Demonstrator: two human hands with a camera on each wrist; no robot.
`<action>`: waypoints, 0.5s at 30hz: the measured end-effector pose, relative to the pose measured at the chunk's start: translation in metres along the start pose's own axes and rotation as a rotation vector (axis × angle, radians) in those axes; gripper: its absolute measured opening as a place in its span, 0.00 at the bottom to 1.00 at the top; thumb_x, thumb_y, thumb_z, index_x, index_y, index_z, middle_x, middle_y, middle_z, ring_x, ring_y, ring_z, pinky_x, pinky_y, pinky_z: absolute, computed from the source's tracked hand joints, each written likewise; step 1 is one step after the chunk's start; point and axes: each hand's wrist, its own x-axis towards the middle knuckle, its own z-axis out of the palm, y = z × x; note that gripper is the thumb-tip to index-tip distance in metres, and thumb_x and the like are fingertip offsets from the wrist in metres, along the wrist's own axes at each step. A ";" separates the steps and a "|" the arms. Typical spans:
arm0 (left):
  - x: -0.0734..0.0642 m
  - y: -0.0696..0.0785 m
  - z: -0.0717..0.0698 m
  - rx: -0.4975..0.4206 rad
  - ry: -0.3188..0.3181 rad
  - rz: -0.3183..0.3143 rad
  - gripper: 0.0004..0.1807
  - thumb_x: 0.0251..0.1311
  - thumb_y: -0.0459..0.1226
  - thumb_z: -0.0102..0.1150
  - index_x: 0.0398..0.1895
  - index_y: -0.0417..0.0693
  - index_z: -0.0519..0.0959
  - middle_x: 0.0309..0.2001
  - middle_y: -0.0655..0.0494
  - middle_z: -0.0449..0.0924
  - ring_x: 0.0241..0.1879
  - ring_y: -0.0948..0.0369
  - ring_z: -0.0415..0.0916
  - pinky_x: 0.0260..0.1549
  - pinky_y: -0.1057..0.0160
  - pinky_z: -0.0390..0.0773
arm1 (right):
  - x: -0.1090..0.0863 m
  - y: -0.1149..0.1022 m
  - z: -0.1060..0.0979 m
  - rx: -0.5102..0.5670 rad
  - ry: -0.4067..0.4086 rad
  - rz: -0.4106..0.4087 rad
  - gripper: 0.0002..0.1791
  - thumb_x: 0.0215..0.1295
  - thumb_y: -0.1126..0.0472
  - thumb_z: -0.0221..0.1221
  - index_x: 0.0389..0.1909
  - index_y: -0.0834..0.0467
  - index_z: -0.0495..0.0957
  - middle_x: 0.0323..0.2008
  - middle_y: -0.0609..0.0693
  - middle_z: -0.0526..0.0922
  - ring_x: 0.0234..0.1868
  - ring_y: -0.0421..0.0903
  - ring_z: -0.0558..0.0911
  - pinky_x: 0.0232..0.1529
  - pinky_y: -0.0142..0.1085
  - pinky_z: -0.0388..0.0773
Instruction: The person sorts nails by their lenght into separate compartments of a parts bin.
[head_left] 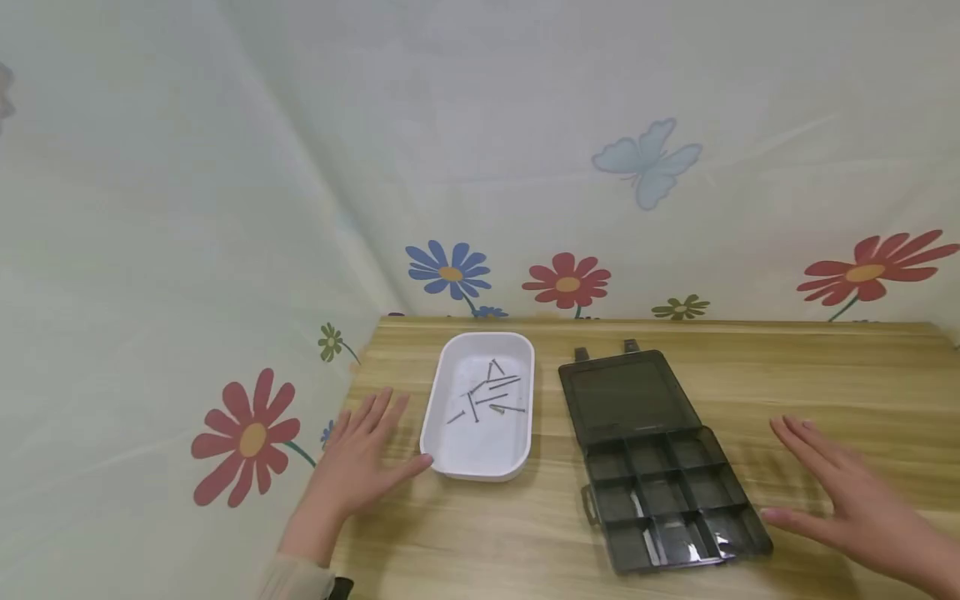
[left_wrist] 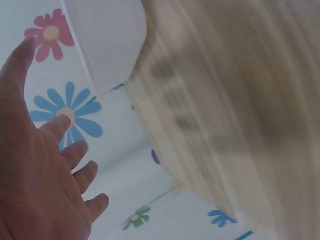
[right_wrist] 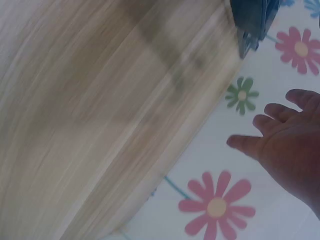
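Note:
In the head view a white tray (head_left: 480,454) stands on the table, with several loose screws (head_left: 491,398) scattered inside it. To its right lies a dark translucent compartment box (head_left: 663,492), its lid (head_left: 630,398) folded back toward the wall. My left hand (head_left: 363,467) is spread beside the tray's left side, its thumb tip near the rim. My right hand (head_left: 855,496) hovers to the right of the box, fingers extended, thumb close to the box's edge. Neither the left palm (left_wrist: 45,170) nor the right palm (right_wrist: 290,145) holds anything in the wrist views.
The wooden table (head_left: 555,533) ends at the back and left against a white cloth (head_left: 480,150) printed with flowers and a butterfly. Two latches (head_left: 630,345) stick out from the lid's far edge, and a handle (head_left: 590,505) from the box's left side.

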 end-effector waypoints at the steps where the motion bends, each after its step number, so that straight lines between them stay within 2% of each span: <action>1: 0.004 0.002 -0.002 0.006 -0.007 0.009 0.54 0.46 0.79 0.39 0.76 0.70 0.45 0.77 0.60 0.40 0.75 0.50 0.40 0.70 0.42 0.39 | 0.001 -0.003 0.001 0.015 -0.001 -0.018 0.59 0.51 0.43 0.69 0.77 0.45 0.42 0.76 0.57 0.43 0.72 0.67 0.48 0.65 0.67 0.38; 3: 0.011 0.008 -0.007 0.017 -0.021 0.028 0.54 0.46 0.79 0.38 0.76 0.70 0.44 0.77 0.59 0.40 0.75 0.50 0.40 0.70 0.42 0.39 | 0.002 -0.008 0.004 0.031 -0.007 -0.049 0.60 0.47 0.43 0.71 0.76 0.44 0.44 0.76 0.54 0.45 0.70 0.67 0.54 0.60 0.67 0.52; 5: 0.019 0.015 -0.012 0.015 -0.034 0.048 0.54 0.46 0.79 0.37 0.76 0.69 0.45 0.77 0.58 0.42 0.75 0.51 0.40 0.70 0.43 0.39 | 0.003 -0.012 0.008 0.042 -0.021 -0.056 0.60 0.46 0.42 0.71 0.76 0.42 0.44 0.76 0.51 0.47 0.70 0.62 0.54 0.57 0.66 0.58; 6: 0.023 0.018 -0.013 0.019 -0.042 0.060 0.55 0.46 0.80 0.37 0.76 0.68 0.45 0.77 0.58 0.42 0.76 0.51 0.40 0.70 0.43 0.39 | 0.003 -0.014 0.009 0.049 -0.028 -0.058 0.60 0.46 0.41 0.71 0.76 0.42 0.44 0.76 0.49 0.47 0.72 0.58 0.53 0.57 0.66 0.59; 7: 0.027 0.022 -0.015 0.024 -0.049 0.072 0.55 0.46 0.80 0.36 0.76 0.68 0.45 0.77 0.58 0.43 0.76 0.51 0.39 0.70 0.44 0.39 | 0.003 -0.016 0.011 0.066 -0.034 -0.065 0.60 0.45 0.41 0.71 0.76 0.42 0.45 0.76 0.50 0.47 0.72 0.57 0.51 0.50 0.69 0.60; 11: 0.042 0.034 -0.020 0.028 -0.067 0.119 0.56 0.45 0.80 0.36 0.76 0.66 0.45 0.77 0.59 0.44 0.75 0.53 0.41 0.71 0.45 0.41 | 0.003 -0.023 0.017 0.091 -0.063 -0.065 0.61 0.44 0.39 0.70 0.76 0.41 0.44 0.76 0.48 0.46 0.74 0.39 0.43 0.49 0.70 0.61; 13: 0.048 0.039 -0.021 0.018 -0.082 0.127 0.56 0.44 0.80 0.36 0.76 0.67 0.45 0.77 0.60 0.44 0.75 0.53 0.43 0.71 0.46 0.44 | 0.003 -0.025 0.021 0.107 -0.059 -0.078 0.61 0.43 0.39 0.71 0.76 0.41 0.45 0.76 0.49 0.47 0.72 0.30 0.40 0.50 0.71 0.60; 15: 0.054 0.043 -0.022 -0.008 -0.097 0.124 0.57 0.43 0.81 0.38 0.76 0.68 0.47 0.76 0.60 0.46 0.74 0.53 0.46 0.69 0.47 0.50 | 0.003 -0.026 0.025 0.077 -0.045 -0.103 0.62 0.42 0.39 0.72 0.76 0.42 0.45 0.76 0.48 0.47 0.70 0.24 0.39 0.65 0.61 0.56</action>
